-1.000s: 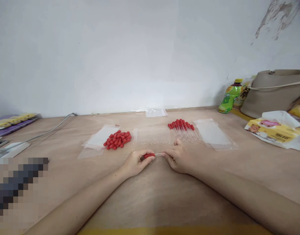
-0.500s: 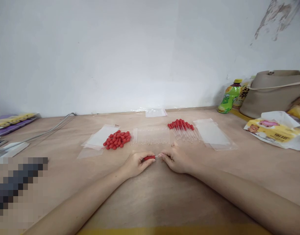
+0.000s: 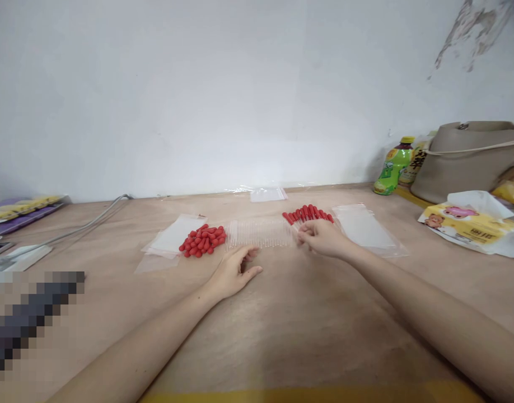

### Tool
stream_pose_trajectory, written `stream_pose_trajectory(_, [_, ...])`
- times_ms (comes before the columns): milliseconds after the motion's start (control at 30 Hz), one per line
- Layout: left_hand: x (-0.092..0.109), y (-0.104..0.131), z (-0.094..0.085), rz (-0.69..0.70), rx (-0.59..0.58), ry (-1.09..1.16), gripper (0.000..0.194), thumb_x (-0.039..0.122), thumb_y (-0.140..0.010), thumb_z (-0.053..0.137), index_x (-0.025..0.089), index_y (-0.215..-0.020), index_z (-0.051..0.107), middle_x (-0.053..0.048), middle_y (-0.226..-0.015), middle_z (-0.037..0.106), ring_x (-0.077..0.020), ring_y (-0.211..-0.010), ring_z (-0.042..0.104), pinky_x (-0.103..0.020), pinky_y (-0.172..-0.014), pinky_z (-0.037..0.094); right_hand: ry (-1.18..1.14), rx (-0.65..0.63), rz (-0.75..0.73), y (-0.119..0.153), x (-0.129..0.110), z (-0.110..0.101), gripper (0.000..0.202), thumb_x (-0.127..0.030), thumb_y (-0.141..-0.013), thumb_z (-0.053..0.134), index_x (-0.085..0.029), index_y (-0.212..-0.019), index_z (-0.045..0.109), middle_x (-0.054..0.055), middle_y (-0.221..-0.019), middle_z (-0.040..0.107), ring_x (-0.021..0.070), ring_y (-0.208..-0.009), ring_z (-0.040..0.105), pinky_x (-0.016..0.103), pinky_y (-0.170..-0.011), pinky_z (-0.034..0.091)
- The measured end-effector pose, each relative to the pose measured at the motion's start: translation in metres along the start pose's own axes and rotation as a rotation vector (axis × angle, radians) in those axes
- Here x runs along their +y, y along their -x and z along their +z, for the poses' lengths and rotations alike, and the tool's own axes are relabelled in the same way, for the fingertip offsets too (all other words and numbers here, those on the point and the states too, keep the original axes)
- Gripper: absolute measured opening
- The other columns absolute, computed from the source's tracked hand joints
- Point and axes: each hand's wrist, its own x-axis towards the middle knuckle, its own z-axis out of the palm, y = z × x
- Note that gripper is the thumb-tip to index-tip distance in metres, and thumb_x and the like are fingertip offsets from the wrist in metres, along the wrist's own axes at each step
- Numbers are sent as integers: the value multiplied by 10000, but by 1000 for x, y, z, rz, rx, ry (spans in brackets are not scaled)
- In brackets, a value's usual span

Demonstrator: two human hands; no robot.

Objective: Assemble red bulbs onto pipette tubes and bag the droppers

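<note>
On my feed the left hand point(image 3: 236, 272) has its thumb and fingers spread with nothing between them, near the red bulbs point(image 3: 203, 242). The right hand point(image 3: 322, 238) sits over the droppers point(image 3: 311, 212), fingers curled in at their left end; blur keeps me from telling whether it pinches one. The droppers lie in a fan, red ends toward the wall point(image 3: 206, 101), between the clear tubes point(image 3: 259, 234) and the sachets point(image 3: 360, 225) to the right. I judge the main risk is a knuckle brushing the fan: slim, round stems would likely roll and cross. A leftward nudge could jumble the clear tubes too, since they lie just beside. The right hand hides most of the droppers' stems, and I can't count the clear tubes.
</note>
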Motion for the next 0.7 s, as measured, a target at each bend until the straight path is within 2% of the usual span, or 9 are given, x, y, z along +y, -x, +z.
stream_pose_trajectory(133, [2,-1,-1,13,-47,-41,210,279,-781,549,175,-960,587,-54,-921,599,-152,-734,548,-274,-645,446,140,124,276,-28,16,-5,274,-280,-749,453,-181,-530,585,23,-556,587,130,-554,535,230,-513,341])
stream_pose_trajectory(267, [4,-1,-2,18,-70,-40,184,260,-790,534,185,-949,591,-47,-931,600,-150,-742,546,-260,-627,443,276,195,417,-41,10,2,275,-369,-752,443,-188,-651,624,45,-671,611,170,-684,567,256,-594,361])
stream_pose_trajectory(433, [4,-1,-4,37,-83,-44,163,253,-794,531,181,-920,605,-46,-907,603,-150,-747,546,-257,-624,436,419,191,435,-44,9,14,345,-429,-775,409,-168,-752,635,80,-752,615,209,-796,562,325,-752,342])
stream_pose_trajectory(600, [3,-1,-3,55,-77,-34,144,238,-794,528,186,-902,609,-46,-913,607,-146,-742,544,-252,-618,431,458,155,434,-45,19,17,398,-489,-769,408,-157,-796,627,91,-787,610,223,-811,548,341,-763,321])
stream_pose_trajectory(700, [3,-1,-3,74,-73,-36,137,231,-801,520,185,-895,609,-46,-900,608,-147,-753,544,-260,-644,433,492,127,400,-44,16,17,420,-487,-782,386,-146,-805,630,103,-794,608,222,-802,541,351,-783,298])
